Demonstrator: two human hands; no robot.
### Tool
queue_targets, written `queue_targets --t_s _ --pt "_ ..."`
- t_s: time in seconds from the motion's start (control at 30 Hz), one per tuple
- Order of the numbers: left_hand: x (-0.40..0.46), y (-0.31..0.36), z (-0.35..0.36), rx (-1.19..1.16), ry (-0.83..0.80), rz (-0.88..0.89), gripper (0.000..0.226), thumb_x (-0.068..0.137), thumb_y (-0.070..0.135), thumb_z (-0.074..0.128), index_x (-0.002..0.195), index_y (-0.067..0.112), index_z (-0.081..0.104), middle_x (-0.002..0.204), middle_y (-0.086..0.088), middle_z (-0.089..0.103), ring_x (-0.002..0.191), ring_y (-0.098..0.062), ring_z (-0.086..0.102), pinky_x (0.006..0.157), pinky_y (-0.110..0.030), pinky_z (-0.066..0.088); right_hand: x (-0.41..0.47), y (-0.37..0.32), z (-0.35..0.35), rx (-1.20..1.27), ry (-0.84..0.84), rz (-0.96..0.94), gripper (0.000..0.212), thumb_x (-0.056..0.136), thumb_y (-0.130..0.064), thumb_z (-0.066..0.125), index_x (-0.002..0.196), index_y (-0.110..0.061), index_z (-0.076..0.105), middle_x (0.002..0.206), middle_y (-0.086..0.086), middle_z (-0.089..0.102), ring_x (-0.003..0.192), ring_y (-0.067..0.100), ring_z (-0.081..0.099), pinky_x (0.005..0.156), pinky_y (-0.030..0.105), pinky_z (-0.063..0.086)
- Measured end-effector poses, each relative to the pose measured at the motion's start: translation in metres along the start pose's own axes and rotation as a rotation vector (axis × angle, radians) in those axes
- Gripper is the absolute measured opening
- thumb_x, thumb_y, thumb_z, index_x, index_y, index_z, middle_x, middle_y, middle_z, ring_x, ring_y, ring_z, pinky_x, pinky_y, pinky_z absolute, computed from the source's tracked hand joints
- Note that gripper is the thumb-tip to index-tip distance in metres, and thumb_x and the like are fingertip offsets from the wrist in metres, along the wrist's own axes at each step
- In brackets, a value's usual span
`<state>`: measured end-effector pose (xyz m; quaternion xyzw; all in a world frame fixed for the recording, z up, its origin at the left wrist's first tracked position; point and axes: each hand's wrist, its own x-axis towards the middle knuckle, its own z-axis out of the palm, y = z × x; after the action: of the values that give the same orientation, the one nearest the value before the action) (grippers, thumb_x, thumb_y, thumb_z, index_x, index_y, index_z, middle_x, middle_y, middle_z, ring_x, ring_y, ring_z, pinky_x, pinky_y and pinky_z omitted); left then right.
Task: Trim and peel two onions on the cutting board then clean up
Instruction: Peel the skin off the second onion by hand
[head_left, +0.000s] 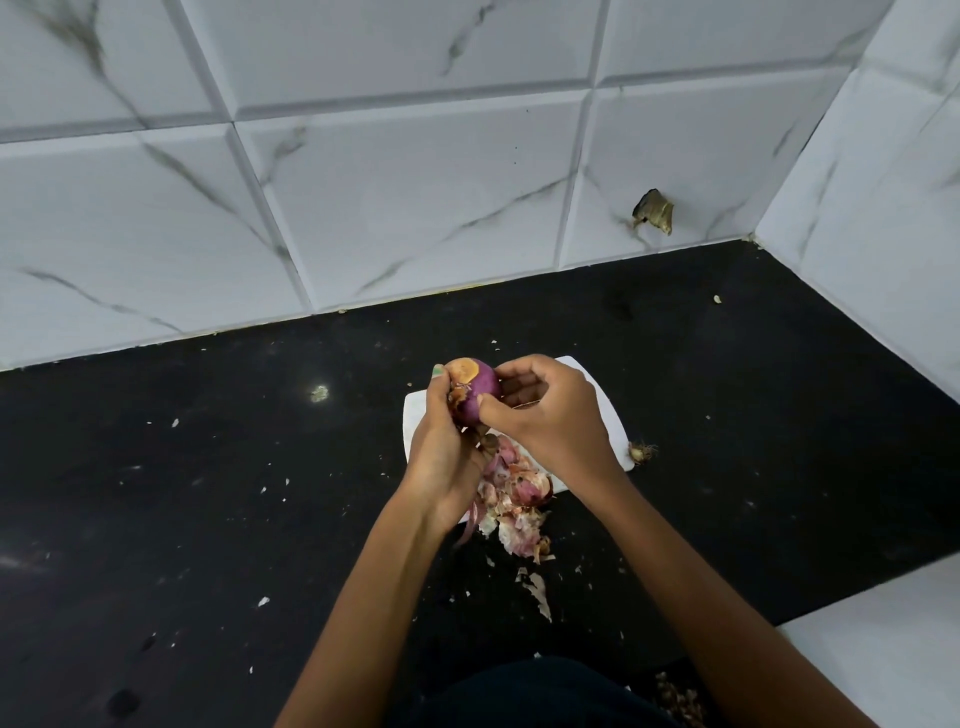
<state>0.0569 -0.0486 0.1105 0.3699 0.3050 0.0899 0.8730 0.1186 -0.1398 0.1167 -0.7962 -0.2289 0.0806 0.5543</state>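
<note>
A purple onion (478, 391) with a trimmed, pale orange end is held above the white cutting board (613, 421). My left hand (441, 447) grips it from the left and below, fingers curled round it. My right hand (550, 410) pinches the onion's skin on its right side with thumb and fingers. A pile of pink and papery onion peels (514, 499) lies on the board's near edge and spills onto the counter. A cut root end (641, 451) lies just right of the board. No second onion or knife is visible.
The black counter (208, 493) is littered with small peel flakes. White marble-pattern tiles form the back wall and right corner wall. A damaged hole (654, 210) shows in the back wall. More peel scraps (675, 696) lie at the bottom right near a white surface.
</note>
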Motion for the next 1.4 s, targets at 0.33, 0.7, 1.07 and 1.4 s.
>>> queue_targets --t_s 0.33,0.7,1.07,1.4 --pt "0.002 0.002 0.002 -0.087 -0.033 -0.094 0.057 0.099 0.056 0.033 0.101 0.004 0.057 0.067 -0.007 0.050 0.041 -0.010 0.048 0.039 -0.019 0.042 0.004 0.010 -0.006 0.010 0.040 -0.049 0.017 0.079 -0.003 0.067 0.091 -0.013 0.073 0.076 -0.005 0.070 0.072 0.008 0.068 0.067 0.022 0.056" --pt "0.003 0.008 -0.008 -0.376 -0.171 -0.235 0.043 0.096 0.047 0.039 0.088 0.009 0.057 0.074 -0.003 0.055 0.055 -0.010 0.048 0.043 -0.020 0.039 0.008 0.030 -0.012 -0.145 0.122 -0.028 0.018 0.090 -0.002 0.056 0.095 -0.009 0.071 0.084 -0.005 0.069 0.077 0.006 0.067 0.069 0.023 0.056" --pt "0.004 0.000 -0.004 -0.137 -0.035 -0.042 0.031 0.100 0.036 0.047 0.101 0.010 0.064 0.088 -0.010 0.069 0.079 -0.017 0.061 0.073 -0.024 0.049 0.002 0.016 -0.011 -0.022 0.036 -0.155 0.007 0.089 -0.013 0.063 0.092 -0.013 0.069 0.080 -0.013 0.064 0.077 -0.001 0.061 0.065 0.010 0.045" --pt "-0.001 0.006 -0.005 -0.126 -0.068 0.003 0.054 0.086 0.018 0.063 0.134 -0.003 0.050 0.109 -0.015 0.067 0.096 -0.018 0.068 0.076 -0.025 0.058 0.005 0.015 -0.005 0.096 0.028 -0.053 0.017 0.081 -0.025 0.075 0.094 -0.021 0.064 0.089 -0.007 0.066 0.079 0.006 0.064 0.068 0.027 0.056"
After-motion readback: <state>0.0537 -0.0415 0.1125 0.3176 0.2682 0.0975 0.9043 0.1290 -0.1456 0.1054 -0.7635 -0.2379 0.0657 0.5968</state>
